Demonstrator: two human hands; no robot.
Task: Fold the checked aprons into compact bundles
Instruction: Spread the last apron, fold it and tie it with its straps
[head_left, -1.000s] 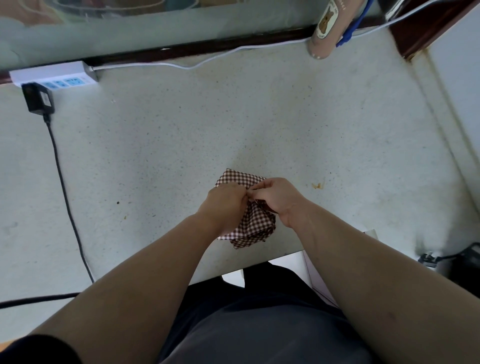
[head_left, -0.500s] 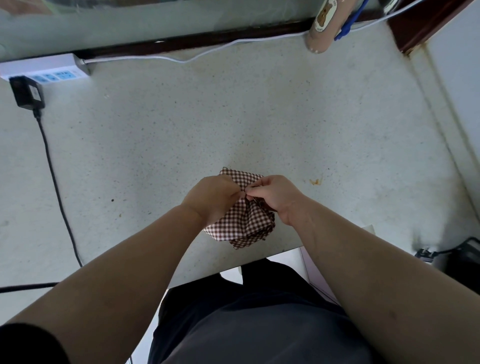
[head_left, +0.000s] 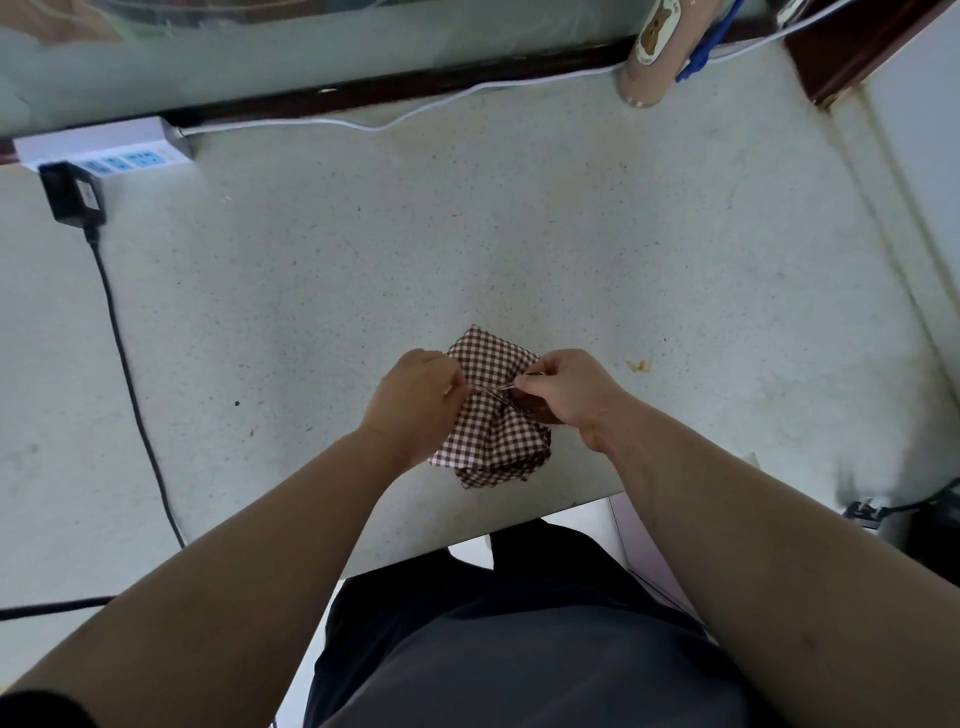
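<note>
Just below the middle of the frame, the left hand (head_left: 415, 400) and the right hand (head_left: 566, 392) meet over the checked apron (head_left: 493, 441), both with their fingers curled in. Each pinches one end of a thin strip (head_left: 497, 388) of the apron's cloth between thumb and forefinger. The strip runs short and taut from one hand to the other across the top of the bundle. The apron is gathered into a small, lumpy packet of brown-and-white check. It lies on the table (head_left: 571, 234) close to the near edge, with its upper corner showing above the knuckles and its lower folds spreading out below the left wrist. Just right of the right hand a small orange stain (head_left: 638, 365) marks the pale speckled tabletop. The bare forearms slope down to the lower corners of the frame, and between them at bottom centre are the person's dark trousers (head_left: 519, 649). Down the left side a black cable (head_left: 136, 384) trails from a black adapter (head_left: 70, 195), which sits against a white power strip (head_left: 104, 148) in the upper left. A white cable (head_left: 415, 111) runs along the top of the table toward the upper right, where a tan object with a bear sticker (head_left: 652, 57) leans in from the top edge beside a blue cord (head_left: 706, 36).
</note>
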